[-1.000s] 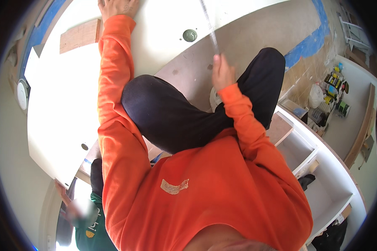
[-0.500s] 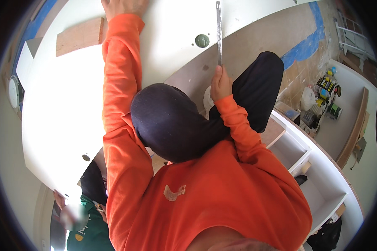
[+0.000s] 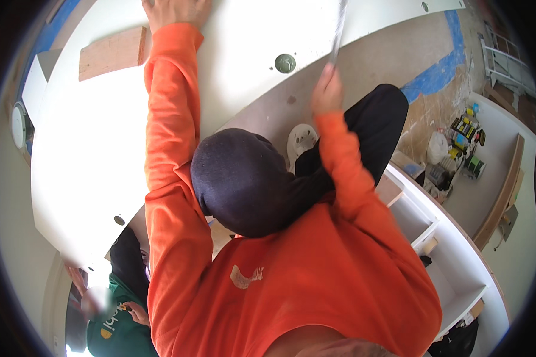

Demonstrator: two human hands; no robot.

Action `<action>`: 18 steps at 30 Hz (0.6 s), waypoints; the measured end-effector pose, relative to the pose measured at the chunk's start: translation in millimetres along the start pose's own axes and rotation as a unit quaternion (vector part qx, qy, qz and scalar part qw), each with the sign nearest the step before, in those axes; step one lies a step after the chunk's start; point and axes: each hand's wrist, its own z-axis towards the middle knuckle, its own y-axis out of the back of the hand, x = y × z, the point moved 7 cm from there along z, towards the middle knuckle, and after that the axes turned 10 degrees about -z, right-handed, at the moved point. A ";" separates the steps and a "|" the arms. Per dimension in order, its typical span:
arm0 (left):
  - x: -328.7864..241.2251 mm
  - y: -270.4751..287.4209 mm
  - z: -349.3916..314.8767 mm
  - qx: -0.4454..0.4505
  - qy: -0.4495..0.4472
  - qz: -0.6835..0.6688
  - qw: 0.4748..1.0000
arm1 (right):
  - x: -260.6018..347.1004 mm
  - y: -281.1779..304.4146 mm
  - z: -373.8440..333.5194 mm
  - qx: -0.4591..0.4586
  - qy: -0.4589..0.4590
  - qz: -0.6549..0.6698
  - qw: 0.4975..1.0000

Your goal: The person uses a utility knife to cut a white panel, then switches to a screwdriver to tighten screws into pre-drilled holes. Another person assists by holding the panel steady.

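My left hand lies on the large white panel at the top, fingers stretched out and partly cut off by the picture's edge. In my right hand is one end of a long, narrow, flat metal file, its blade whitish and blurred. The file reaches up over the panel's long edge. A round greenish recess sits in the panel near that edge. Left of my left forearm, a reddish-brown wood block lies on the panel.
A co-worker in a green shirt is at the lower left, one hand near the panel's end. On my right stand a white open cabinet and a trough-like white unit holding tools. Blue tape marks the floor.
My right hand has moved up and slightly right with the file, which now tilts more to the right. My left hand has stayed on the panel. The co-worker has shifted slightly.
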 end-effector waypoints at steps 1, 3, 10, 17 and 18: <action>0.0 2.0 1.0 -0.004 0.003 -0.006 1.000 | 1.3 4.9 7.6 0.018 -0.017 -0.002 1.000; 0.4 -1.6 -1.8 0.006 0.000 -0.011 1.000 | 0.5 8.5 13.7 0.054 -0.049 -0.007 0.997; 2.6 0.7 1.1 0.025 0.007 -0.002 1.000 | -3.7 0.8 5.7 -0.011 0.031 -0.022 0.999; 1.8 7.1 0.3 -0.012 -0.008 -0.043 0.999 | -41.9 54.4 29.9 -0.010 -0.251 0.343 0.905; 1.7 7.0 1.1 -0.019 -0.010 -0.067 0.998 | -57.9 65.1 31.3 0.025 -0.225 0.395 0.891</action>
